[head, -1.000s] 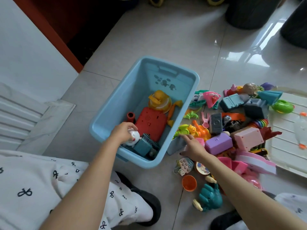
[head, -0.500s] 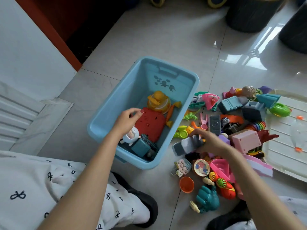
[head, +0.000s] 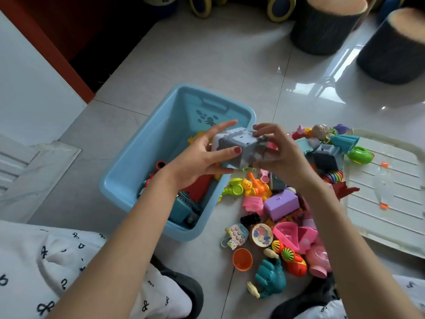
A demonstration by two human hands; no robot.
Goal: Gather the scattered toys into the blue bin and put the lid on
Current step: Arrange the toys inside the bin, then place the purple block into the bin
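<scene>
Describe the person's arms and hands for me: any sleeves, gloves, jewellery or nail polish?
Both forearms are bare, with no sleeves, gloves, watch or bracelets in view. The left hand has red polish on the thumbnail. The right hand shows dark red polish on its fingertips. No rings are visible. Lower down, white clothing with small dark bow prints covers the knees.

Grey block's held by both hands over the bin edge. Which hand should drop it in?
Left, probably. The left hand already hangs over the blue bin and holds the grey block on that side; the right hand sits over the toy pile outside.
</scene>
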